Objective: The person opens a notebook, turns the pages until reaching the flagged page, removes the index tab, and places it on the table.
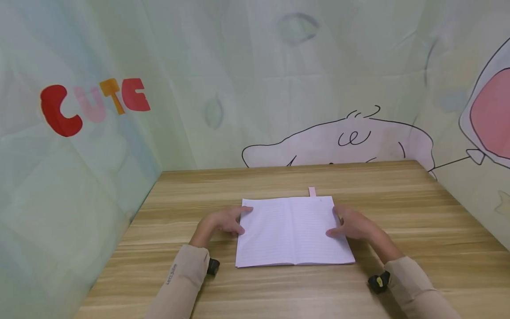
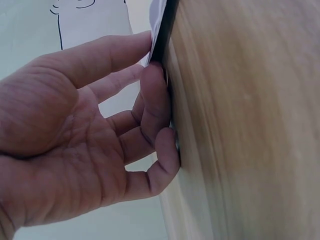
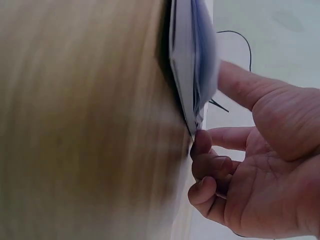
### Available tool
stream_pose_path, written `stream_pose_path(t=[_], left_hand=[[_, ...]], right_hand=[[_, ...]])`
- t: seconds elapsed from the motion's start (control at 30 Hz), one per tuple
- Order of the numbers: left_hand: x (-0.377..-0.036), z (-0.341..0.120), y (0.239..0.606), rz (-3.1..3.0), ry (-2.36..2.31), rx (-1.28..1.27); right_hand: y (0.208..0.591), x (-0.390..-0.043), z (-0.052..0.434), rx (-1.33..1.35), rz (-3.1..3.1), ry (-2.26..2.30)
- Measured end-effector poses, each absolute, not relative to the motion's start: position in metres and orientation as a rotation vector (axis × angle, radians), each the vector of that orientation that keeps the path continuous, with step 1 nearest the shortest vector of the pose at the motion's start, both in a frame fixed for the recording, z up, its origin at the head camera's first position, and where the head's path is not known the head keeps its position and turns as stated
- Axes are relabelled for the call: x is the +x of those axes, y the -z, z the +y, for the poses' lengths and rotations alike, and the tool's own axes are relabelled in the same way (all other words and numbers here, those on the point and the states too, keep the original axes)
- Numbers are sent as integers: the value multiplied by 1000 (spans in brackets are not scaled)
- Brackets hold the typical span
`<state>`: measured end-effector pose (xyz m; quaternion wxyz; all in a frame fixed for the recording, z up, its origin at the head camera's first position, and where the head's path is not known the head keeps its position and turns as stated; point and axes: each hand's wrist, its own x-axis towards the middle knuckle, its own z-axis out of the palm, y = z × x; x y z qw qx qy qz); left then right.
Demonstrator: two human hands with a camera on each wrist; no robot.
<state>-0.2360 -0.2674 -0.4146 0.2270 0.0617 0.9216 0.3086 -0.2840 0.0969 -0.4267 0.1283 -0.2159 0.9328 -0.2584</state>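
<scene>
An open notebook [image 1: 267,235] with lined white pages lies on the wooden table, its centre fold facing the person. A short pink tab [image 1: 312,191] sticks out past its far edge. The left hand [image 1: 225,220] grips the notebook's left edge; in the left wrist view its thumb [image 2: 112,52] presses on the page side while the other fingers curl at the edge near the tabletop. At the right edge, the right hand [image 1: 352,223] holds the notebook likewise. In the right wrist view, its thumb [image 3: 245,82] touches the pages and the curled fingers [image 3: 205,165] meet the edge below.
The wood-grain table [image 1: 191,190] stretches around the notebook on every side. Behind it hangs a pale printed cloth [image 1: 223,88] with cartoon drawings and the word CUTE at left. Dark wrist devices [image 1: 379,282] sit at both beige sleeves [image 1: 181,274].
</scene>
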Motion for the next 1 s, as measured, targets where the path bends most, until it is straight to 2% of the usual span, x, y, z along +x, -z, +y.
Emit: stream_pose_path(t=[0.37,0.7,1.0], left_hand=[[-235,-265,408,2534,-846,200],[-236,-266,408,2565,-796,218],[-233,-265,410,2547,-814,191]], right_hand=[[418,-279,91,-624,2759,639],[418,-278,79,-741,2882,501],[421,-274,79,-593,2847,655]])
